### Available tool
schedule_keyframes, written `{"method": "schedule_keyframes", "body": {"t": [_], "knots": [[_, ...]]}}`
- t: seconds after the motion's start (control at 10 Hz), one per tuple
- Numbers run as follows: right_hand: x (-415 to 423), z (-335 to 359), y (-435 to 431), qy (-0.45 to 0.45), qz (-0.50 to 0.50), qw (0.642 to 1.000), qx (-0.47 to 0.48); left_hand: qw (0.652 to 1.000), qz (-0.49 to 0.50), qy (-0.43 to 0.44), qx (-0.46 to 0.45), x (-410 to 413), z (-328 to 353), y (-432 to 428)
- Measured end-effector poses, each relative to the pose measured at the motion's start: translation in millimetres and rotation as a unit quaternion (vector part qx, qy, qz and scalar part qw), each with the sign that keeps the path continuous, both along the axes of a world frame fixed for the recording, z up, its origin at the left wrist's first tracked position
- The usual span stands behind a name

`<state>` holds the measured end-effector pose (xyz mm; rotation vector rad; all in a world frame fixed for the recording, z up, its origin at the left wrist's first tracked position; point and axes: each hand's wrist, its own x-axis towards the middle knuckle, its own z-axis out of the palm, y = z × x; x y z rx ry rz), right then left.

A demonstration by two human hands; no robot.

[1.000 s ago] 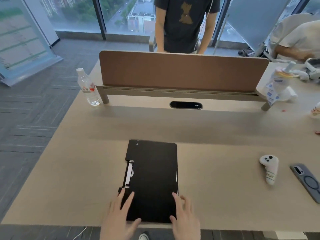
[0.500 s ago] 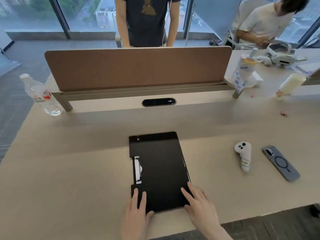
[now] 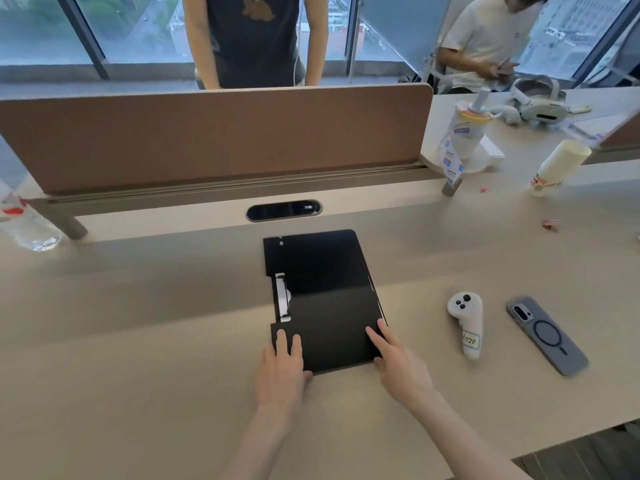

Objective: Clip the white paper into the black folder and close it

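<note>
The black folder (image 3: 325,299) lies shut and flat on the beige desk (image 3: 156,341), its metal clip (image 3: 283,297) showing in a cut-out on its left edge. A thin white sliver of paper (image 3: 375,299) shows along the folder's right edge. My left hand (image 3: 282,365) rests flat on the folder's near left corner, fingers extended. On the near right corner rests my right hand (image 3: 398,362), fingers spread on the cover and thumb at the edge. Neither hand grips anything.
A white controller (image 3: 467,323) and a grey phone (image 3: 545,336) lie right of the folder. A brown divider (image 3: 214,136) and cable slot (image 3: 284,211) stand behind it. A water bottle (image 3: 24,220) is far left. Cups, a headset and two people are beyond.
The camera view shifted left and closer, so the folder sits farther right in frame. Both hands stay flat on the folder's near corners; the folder stays shut.
</note>
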<state>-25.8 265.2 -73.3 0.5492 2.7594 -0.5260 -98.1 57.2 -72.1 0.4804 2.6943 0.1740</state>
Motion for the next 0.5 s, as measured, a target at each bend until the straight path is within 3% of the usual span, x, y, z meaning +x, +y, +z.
{"method": "schedule_keyframes", "body": {"t": [0.4,0.5], "knots": [[-2.7,-4.0,-1.3,-0.002,0.008,1.0,0.009,1.0,0.015,-0.004,0.02,4.4,1.6,1.1],[-4.9,0.8,2.0,-0.013,0.026,1.0,0.004,0.996,0.036,-0.008,0.087,1.8,8.5,-9.6]]}}
